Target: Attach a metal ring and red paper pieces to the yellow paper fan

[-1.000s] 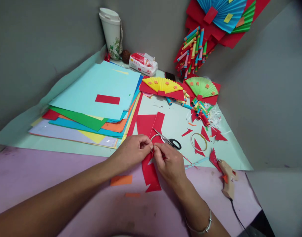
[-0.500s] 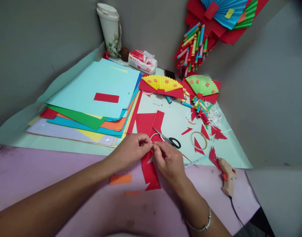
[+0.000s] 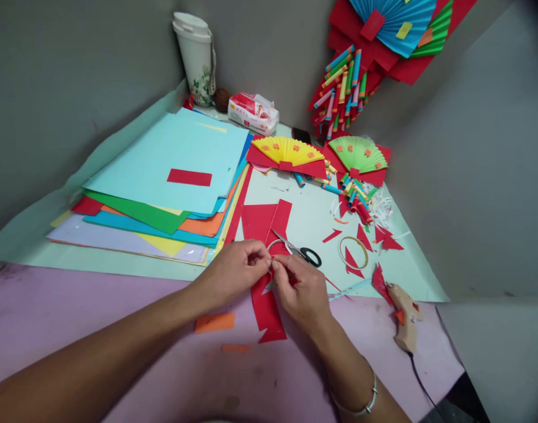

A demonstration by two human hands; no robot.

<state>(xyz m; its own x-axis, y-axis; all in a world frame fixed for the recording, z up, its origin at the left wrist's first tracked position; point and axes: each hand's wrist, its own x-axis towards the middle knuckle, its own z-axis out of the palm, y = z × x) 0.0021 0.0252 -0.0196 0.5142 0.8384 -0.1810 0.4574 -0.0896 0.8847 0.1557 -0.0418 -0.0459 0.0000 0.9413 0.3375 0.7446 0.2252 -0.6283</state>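
My left hand and my right hand meet fingertip to fingertip over a red paper strip with a notched lower end that lies on the pink table cover. Both hands are pinched shut on a small thing at the strip's top edge, too small to make out. A thin white ring of tape curves just above my fingers. Black-handled scissors lie right behind my right hand, on another red paper piece.
A stack of coloured sheets lies to the left. Paper fans and rolled paper tubes sit behind. A tape ring, red scraps and a glue gun lie to the right; a cup stands in the corner.
My hands have stayed at the same place on the red strip, with only slight finger movement. The view has shifted a little.
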